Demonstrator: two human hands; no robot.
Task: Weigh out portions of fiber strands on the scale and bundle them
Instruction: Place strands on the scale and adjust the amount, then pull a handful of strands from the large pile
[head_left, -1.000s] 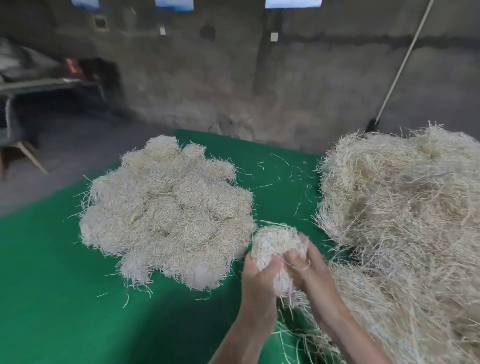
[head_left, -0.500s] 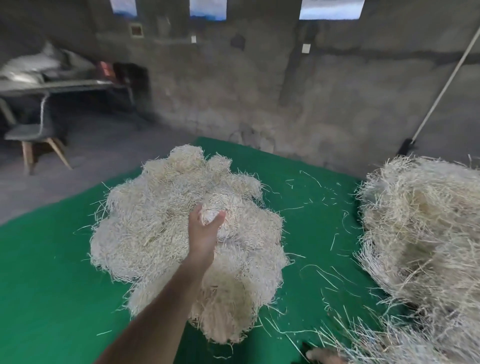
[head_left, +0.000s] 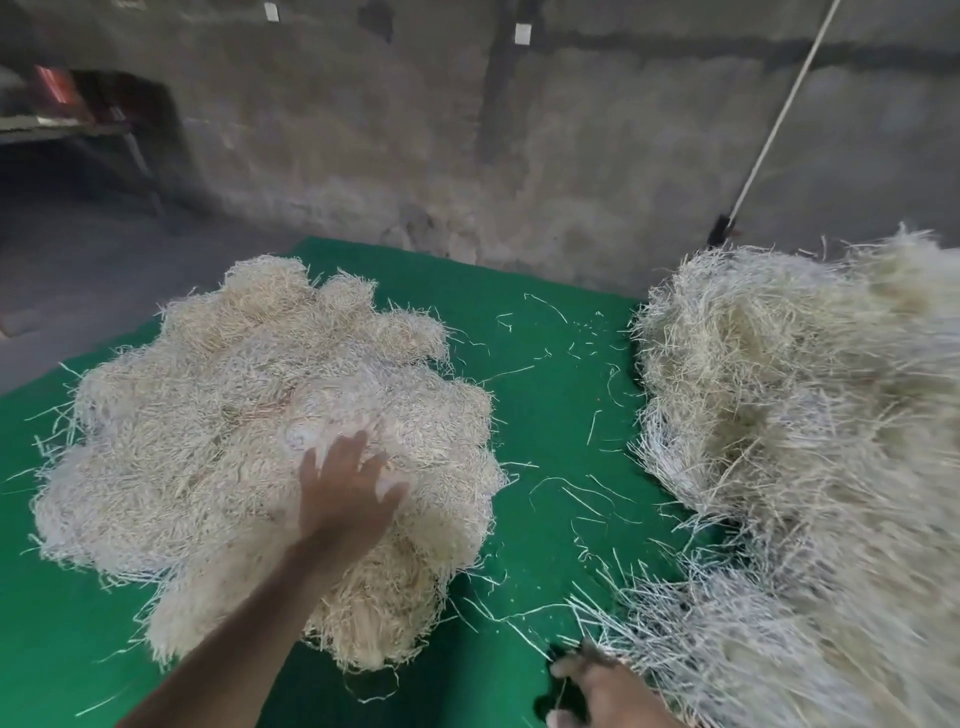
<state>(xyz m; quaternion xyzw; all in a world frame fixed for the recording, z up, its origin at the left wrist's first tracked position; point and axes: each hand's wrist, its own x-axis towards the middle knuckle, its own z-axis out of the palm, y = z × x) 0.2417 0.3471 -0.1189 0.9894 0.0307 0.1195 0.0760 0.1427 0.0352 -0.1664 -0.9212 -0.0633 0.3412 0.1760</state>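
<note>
A wide heap of pale bundled fibre portions (head_left: 218, 441) lies on the green cloth (head_left: 550, 395) at the left. My left hand (head_left: 345, 493) hovers over the heap's right part with fingers spread and straight, holding nothing. A big mound of loose fibre strands (head_left: 800, 441) fills the right side. My right hand (head_left: 592, 688) sits at the bottom edge against the loose strands. It is blurred and partly cut off, so its grip is unclear. No scale is visible.
Stray strands (head_left: 566, 488) are scattered on the green cloth between the two piles. A grey wall (head_left: 467, 130) rises behind, with a white pole (head_left: 769, 130) leaning on it at the right. A table (head_left: 67, 130) stands far left on the bare floor.
Both hands held a small bundle a second ago. My left hand carried it onto the left heap and has let it go, now spread open. My right hand dropped to the loose strands.
</note>
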